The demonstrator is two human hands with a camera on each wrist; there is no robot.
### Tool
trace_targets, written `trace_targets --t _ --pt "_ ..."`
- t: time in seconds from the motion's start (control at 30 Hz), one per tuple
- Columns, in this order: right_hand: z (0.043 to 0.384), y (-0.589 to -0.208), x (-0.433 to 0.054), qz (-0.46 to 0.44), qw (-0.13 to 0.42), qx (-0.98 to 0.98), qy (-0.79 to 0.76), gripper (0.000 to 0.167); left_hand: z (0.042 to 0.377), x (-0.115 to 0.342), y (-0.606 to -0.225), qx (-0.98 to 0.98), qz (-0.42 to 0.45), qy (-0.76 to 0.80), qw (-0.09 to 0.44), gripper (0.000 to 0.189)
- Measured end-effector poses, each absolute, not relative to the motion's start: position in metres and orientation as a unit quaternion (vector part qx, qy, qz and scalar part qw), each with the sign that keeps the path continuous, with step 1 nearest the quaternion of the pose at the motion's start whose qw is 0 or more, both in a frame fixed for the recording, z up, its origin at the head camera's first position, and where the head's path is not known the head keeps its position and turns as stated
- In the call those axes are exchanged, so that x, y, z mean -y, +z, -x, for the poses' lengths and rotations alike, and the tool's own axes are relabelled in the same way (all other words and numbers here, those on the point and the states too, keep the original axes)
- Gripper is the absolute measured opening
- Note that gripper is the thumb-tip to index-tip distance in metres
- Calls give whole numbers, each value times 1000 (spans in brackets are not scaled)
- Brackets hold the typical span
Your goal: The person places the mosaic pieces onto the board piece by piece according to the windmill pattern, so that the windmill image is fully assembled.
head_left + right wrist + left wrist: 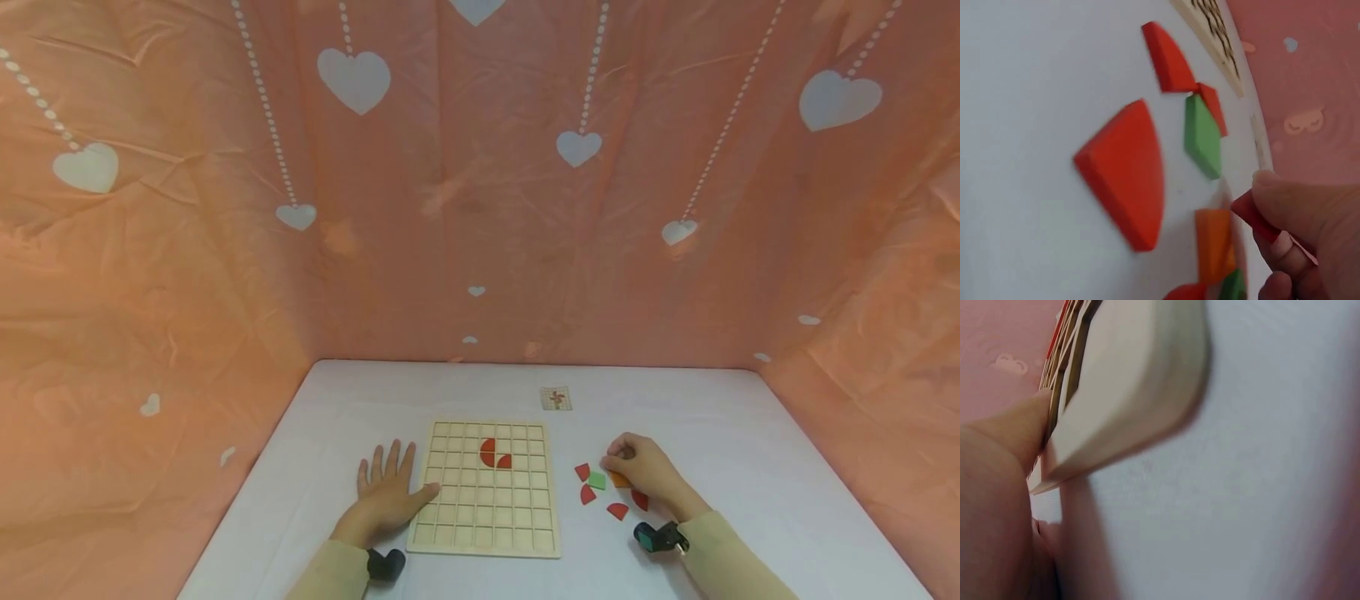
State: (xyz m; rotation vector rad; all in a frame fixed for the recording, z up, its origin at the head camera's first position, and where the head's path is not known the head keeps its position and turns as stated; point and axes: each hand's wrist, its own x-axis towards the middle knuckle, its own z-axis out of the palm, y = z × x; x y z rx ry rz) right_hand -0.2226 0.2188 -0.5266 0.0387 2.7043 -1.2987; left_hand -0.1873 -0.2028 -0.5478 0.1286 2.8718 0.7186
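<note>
A wooden grid board (480,542) lies on the white table, with red quarter-circle pieces (487,452) set in its upper middle cells. My left hand (386,500) rests spread at the board's left side; its thumb lies over the board's edge, also seen against the rim in the left wrist view. Off the board's right side, my right hand (648,471) pinches a red piece (1255,217) between thumb and fingers, raised over the loose pieces. Around it on the table lie a light green piece (1202,136), an orange piece (1213,244) and several red pieces (1125,172).
A small printed card (556,398) with a grid and a flower-like picture lies behind the board, towards the right. An orange-pink cloth (480,208) with white hearts hangs around the table's back and sides.
</note>
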Motion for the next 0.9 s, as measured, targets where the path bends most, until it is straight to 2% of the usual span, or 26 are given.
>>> trace_targets --t 0.2,0.47,0.9 --pt "224 -516 -203 -18 48 -881 -471 16 186 201 -546 -966 -43 238 90 97" --pt "223 -512 -153 -12 23 -843 -537 16 186 202 -543 -967 -43 235 91 93" --pt "222 -523 -92 37 12 -872 -489 8 188 202 -547 -967 -40 234 87 94"
